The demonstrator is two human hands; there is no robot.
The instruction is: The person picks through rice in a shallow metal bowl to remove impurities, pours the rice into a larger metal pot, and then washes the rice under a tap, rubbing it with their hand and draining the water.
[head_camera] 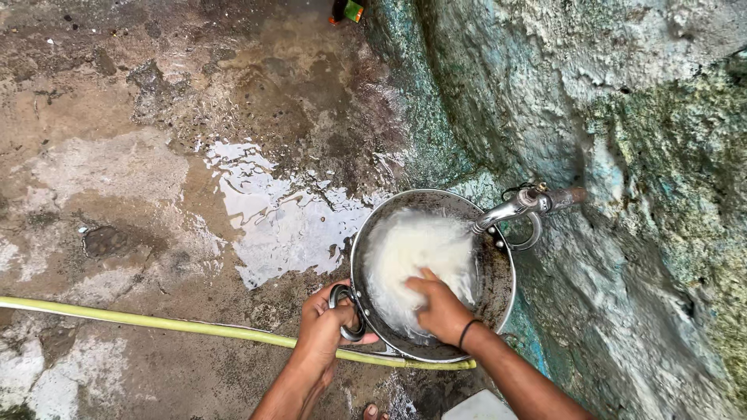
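Left hand (pixel 327 323) has a closed grip on the pan (pixel 498 280) handle (pixel 345 311); right hand (pixel 440 307) presses flat inside, fingers loosely spread.

- Wet concrete floor (pixel 117 155), stained brown and grey, with a shining puddle (pixel 280 225) near its middle.
- Yellow-green hose (pixel 156 321) lies across the floor, running left to right.
- Rough wall (pixel 622 117) on the right, patchy blue-green and white, mossy in places.
- Small green and red object (pixel 348 11) at the top edge; too small to identify.
- Pale flat slab (pixel 478 407) at the bottom edge.
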